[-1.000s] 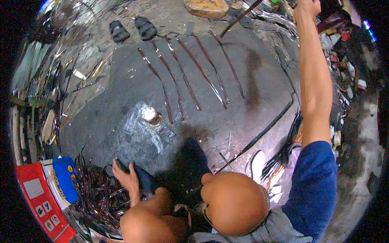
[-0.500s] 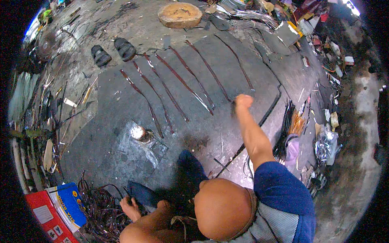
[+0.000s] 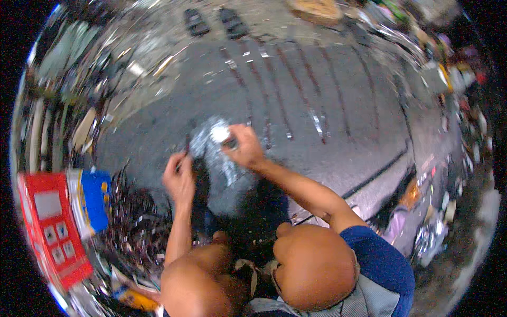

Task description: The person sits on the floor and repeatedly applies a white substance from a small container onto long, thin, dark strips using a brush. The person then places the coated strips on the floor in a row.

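Note:
My left hand (image 3: 179,177) is raised near the middle, thumb and fingers pinched on a thin dark strip (image 3: 187,141) whose upper end sticks up above them. Close by, my right hand (image 3: 244,147) has its fingers on the side of a small round can (image 3: 219,133) with a bright white top. White smears (image 3: 229,171) mark the dark floor mat around this can. Beyond my hands, several long dark brown strips (image 3: 296,74) lie side by side, some with shiny white patches. Motion blurs the picture somewhat.
A tangled heap of dark strips (image 3: 132,227) lies at left, beside a red and a blue-white package (image 3: 95,203). Black sandals (image 3: 232,24) and a round wooden block (image 3: 317,9) stand at the far side. Scraps and a bundle with orange ends (image 3: 409,195) line the right.
My right hand has come back from the far strips to the can. The left hand has risen from the heap with a dark strip. The view has swung leftward.

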`<state>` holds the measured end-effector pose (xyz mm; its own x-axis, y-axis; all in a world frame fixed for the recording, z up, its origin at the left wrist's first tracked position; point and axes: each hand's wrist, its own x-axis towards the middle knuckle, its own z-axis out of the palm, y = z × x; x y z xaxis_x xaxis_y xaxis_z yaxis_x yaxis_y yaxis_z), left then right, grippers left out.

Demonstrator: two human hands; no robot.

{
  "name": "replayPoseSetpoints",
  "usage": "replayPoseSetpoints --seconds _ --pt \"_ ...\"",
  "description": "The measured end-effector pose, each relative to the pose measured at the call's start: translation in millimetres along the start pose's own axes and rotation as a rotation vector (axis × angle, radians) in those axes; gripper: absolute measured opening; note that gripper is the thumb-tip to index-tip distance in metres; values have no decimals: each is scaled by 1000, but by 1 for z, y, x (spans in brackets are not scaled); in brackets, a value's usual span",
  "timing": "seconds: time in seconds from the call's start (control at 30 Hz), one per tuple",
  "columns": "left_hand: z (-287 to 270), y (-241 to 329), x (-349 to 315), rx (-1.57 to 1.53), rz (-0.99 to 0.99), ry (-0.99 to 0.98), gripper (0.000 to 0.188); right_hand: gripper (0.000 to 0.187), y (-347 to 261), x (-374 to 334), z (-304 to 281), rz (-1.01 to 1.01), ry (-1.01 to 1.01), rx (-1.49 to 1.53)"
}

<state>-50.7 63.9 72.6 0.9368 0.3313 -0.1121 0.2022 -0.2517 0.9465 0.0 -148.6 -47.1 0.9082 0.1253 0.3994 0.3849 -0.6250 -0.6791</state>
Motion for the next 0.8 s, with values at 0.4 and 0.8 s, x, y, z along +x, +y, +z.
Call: replayPoseSetpoints --seconds 0.4,0.8 --pt "39 -71 14 -529 -372 -370 40 72 -58 26 -53 405 129 419" --pt "41 -63 -4 -888 -554 -645 38 69 -92 13 -58 324 -41 492"
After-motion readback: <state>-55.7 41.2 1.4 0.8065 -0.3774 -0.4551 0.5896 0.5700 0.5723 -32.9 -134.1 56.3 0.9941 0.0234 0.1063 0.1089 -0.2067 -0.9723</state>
